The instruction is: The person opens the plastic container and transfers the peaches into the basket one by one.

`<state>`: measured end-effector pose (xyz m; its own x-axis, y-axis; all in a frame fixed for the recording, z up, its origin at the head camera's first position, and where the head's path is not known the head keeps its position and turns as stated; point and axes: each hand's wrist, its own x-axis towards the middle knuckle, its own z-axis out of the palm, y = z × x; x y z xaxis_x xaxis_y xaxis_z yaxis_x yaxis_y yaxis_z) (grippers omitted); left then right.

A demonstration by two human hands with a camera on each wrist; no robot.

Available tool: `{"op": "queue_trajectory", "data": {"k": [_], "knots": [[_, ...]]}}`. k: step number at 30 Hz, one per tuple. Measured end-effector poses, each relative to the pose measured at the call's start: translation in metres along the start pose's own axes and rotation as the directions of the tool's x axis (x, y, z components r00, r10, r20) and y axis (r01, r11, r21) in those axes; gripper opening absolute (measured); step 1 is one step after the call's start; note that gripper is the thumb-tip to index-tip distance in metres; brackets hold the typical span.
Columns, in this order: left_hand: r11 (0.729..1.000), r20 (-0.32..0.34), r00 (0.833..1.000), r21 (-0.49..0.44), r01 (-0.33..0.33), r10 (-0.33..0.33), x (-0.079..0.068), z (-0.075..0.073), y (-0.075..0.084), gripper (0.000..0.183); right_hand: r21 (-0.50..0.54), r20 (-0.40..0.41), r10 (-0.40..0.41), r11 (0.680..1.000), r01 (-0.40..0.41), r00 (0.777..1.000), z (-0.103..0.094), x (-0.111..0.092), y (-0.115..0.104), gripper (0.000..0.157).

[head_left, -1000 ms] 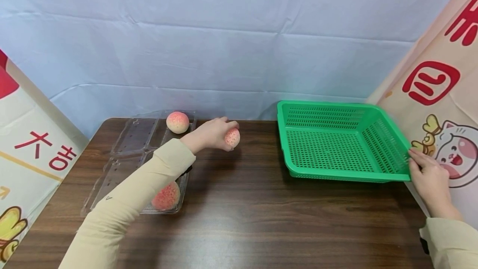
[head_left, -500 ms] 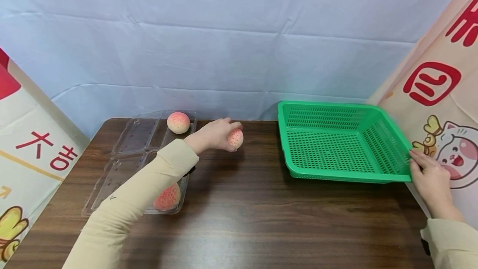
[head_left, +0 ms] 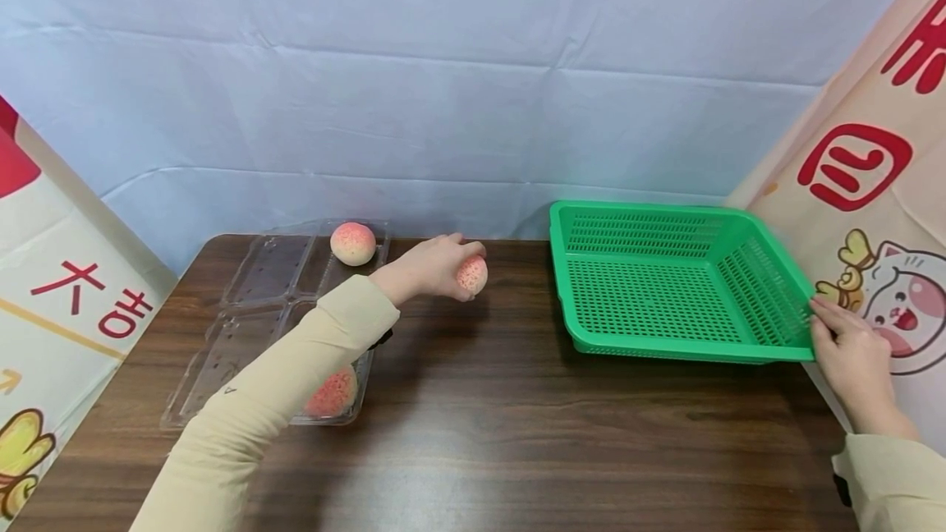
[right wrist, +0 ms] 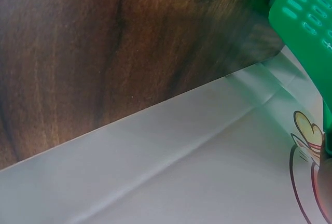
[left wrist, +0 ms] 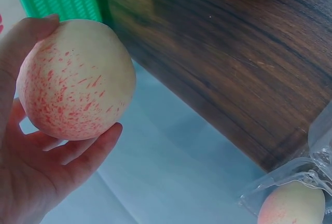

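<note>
My left hand (head_left: 438,266) grips a pale peach (left wrist: 78,81) speckled with red, thumb on one side and fingers round the other. It is between the clear plastic tray and the green basket, above the table. At the far right, my right hand (head_left: 851,351) holds the near right corner of the green plastic basket (head_left: 687,350), its thumb and fingers at the rim. Inside the basket only the slotted floor shows. One peach (head_left: 353,244) sits in the far right compartment of the clear tray (head_left: 244,327). A redder peach (head_left: 332,392) lies in the near right one, partly behind my left sleeve.
The dark wooden table (head_left: 473,433) ends at a pale blue cloth (head_left: 458,89) hanging behind it. Printed banners (head_left: 865,212) stand along the left and right sides. My left forearm (head_left: 273,401) crosses over the tray.
My left hand has shifted slightly to the right with the peach in it, away from the tray. The right hand and the basket have stayed nearly still.
</note>
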<state>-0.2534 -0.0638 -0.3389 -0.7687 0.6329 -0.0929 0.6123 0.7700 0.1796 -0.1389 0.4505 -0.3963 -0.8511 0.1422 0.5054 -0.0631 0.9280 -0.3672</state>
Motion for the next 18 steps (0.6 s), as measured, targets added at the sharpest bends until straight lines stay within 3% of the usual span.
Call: {"op": "queue_trajectory", "data": {"k": [18], "knots": [[0.999,-0.011,0.999,-0.002,-0.042,0.042,0.0052,-0.0036,0.0099,0.063,-0.014,0.046,0.022,1.0,-0.022,0.999,-0.0014,0.001,-0.0012,0.037]]}}
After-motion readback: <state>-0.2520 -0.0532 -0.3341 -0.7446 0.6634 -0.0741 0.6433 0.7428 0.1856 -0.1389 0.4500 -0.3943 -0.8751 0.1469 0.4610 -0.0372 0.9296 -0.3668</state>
